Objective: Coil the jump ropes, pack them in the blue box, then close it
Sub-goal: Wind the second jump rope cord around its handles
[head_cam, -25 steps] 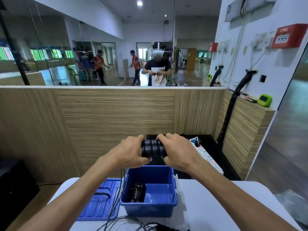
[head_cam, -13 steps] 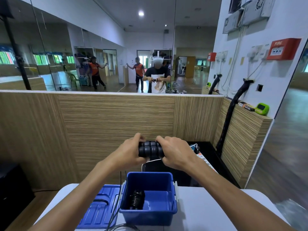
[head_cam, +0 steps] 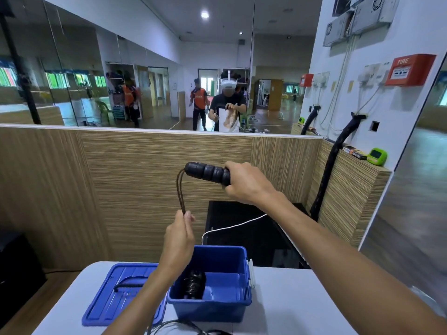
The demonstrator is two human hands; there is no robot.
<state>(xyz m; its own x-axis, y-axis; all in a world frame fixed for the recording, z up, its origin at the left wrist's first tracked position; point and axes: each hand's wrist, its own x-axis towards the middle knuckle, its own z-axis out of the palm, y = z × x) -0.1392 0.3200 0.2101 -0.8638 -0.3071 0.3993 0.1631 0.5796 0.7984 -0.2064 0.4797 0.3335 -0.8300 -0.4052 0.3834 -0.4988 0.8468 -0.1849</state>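
Two black handles [head_cam: 208,172] in right hand [head_cam: 244,182], rope [head_cam: 181,192] pinched by left fingers [head_cam: 187,217]

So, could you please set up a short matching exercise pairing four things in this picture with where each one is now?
Things:
1. black handles
2. rope cord
3. blue lid
4. coiled jump rope

Places:
a. inside the blue box
b. flat on the table, left of the box
c. gripped by the right hand
d. pinched by the left hand

Pairs: 1-c, 2-d, 3-b, 4-a
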